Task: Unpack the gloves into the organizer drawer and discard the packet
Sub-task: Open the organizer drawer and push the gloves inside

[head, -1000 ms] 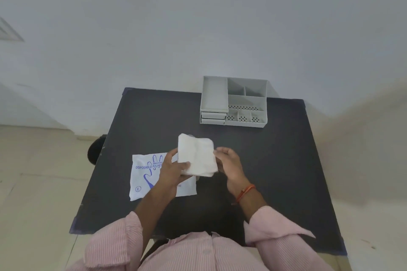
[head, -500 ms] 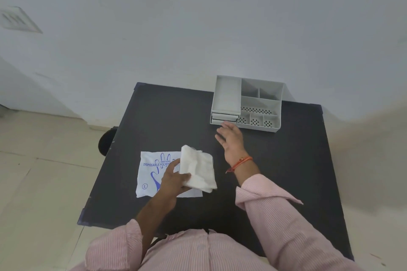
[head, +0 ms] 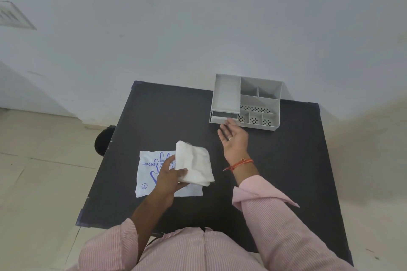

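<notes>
Left hand [head: 169, 177] has its grip pinching the gloves [head: 193, 166], a light, limp, slippery wad best held bunched, above the flat packet [head: 146, 179]. Right hand [head: 233, 139], fingers spread, reaches the drawer [head: 222, 117], slightly open.

A black table [head: 154, 116] against a white wall [head: 198, 17] — beige tiled floor [head: 44, 171] beside it.

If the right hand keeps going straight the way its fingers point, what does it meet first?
The right hand, open and palm up, points at the front of the grey organizer. It would likely meet the drawer front first; the fingertips look almost there, though depth is unclear.
</notes>
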